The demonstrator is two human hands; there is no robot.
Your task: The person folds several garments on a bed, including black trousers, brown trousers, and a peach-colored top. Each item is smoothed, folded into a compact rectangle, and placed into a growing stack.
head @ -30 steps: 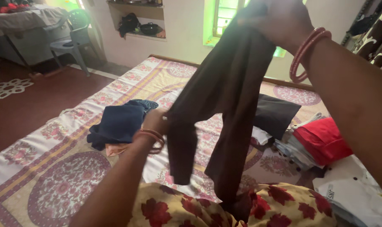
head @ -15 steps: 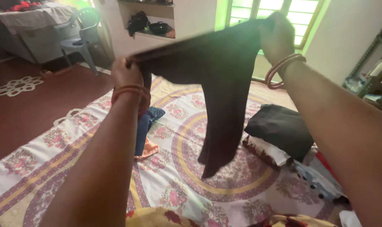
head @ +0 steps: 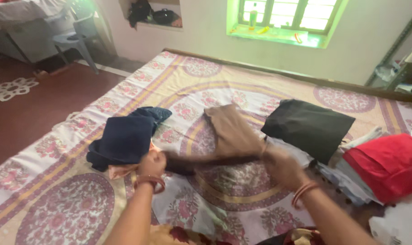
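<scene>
Two hands are closed on one brown cloth (head: 231,136) over the bed (head: 56,199). Its near edge is stretched sideways between the left hand (head: 152,164) and the right hand (head: 283,167). The rest is laid away from the fingers, toward the window (head: 287,13).

Brown garment (head: 231,136) stretched between both hands over the bed.

The cloth is dull brown, soft and blurred by motion. Its lower edge runs as a dark, taut band from the left hand (head: 152,164) across to the right hand (head: 282,167), each closed on one end. The rest billows up and away beyond the hands, a lighter tan fold lying nearer the right one.
</scene>
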